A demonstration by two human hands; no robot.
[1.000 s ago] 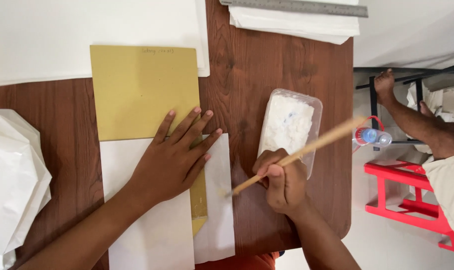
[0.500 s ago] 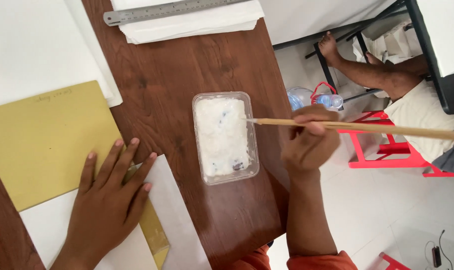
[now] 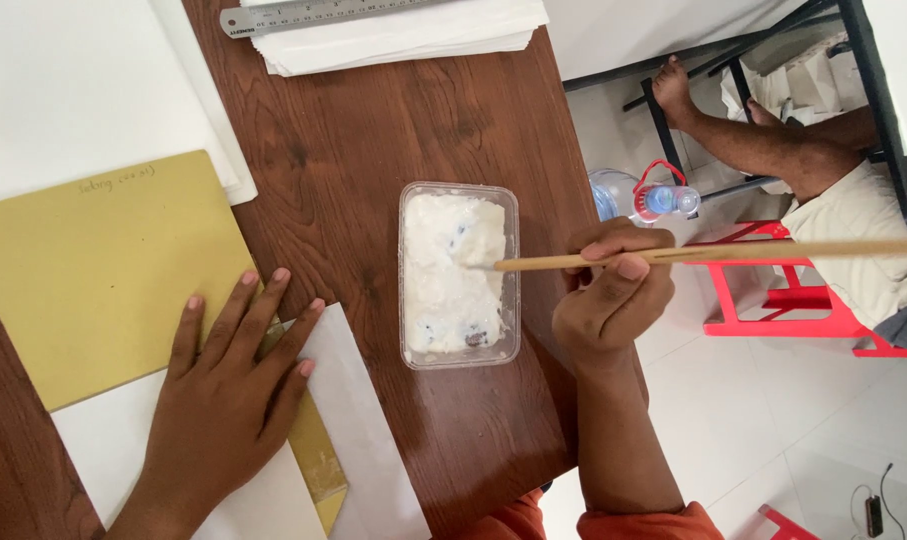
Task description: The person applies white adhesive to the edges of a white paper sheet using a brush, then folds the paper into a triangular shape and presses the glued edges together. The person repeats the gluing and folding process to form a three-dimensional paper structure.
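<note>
My left hand [image 3: 223, 395] lies flat, fingers spread, on white paper [image 3: 358, 430] folded over a gold card sheet [image 3: 93, 270] on the brown wooden table [image 3: 373, 140]. My right hand [image 3: 608, 295] grips a long wooden stick [image 3: 733, 252] held level. The stick's tip dips into white paste in a clear plastic tub [image 3: 460, 275] standing near the table's right edge. The tub sits between my two hands.
A steel ruler [image 3: 313, 12] rests on a stack of white paper [image 3: 403, 35] at the far edge. A large white sheet [image 3: 63, 90] lies at far left. Beyond the table's right side are a water bottle [image 3: 638, 197], a red stool [image 3: 783, 290] and a seated person's leg [image 3: 763, 140].
My right hand has swung the stick from the folded paper across to the tub, and its tip now sits in the paste. My left hand stays pressed on the paper.
</note>
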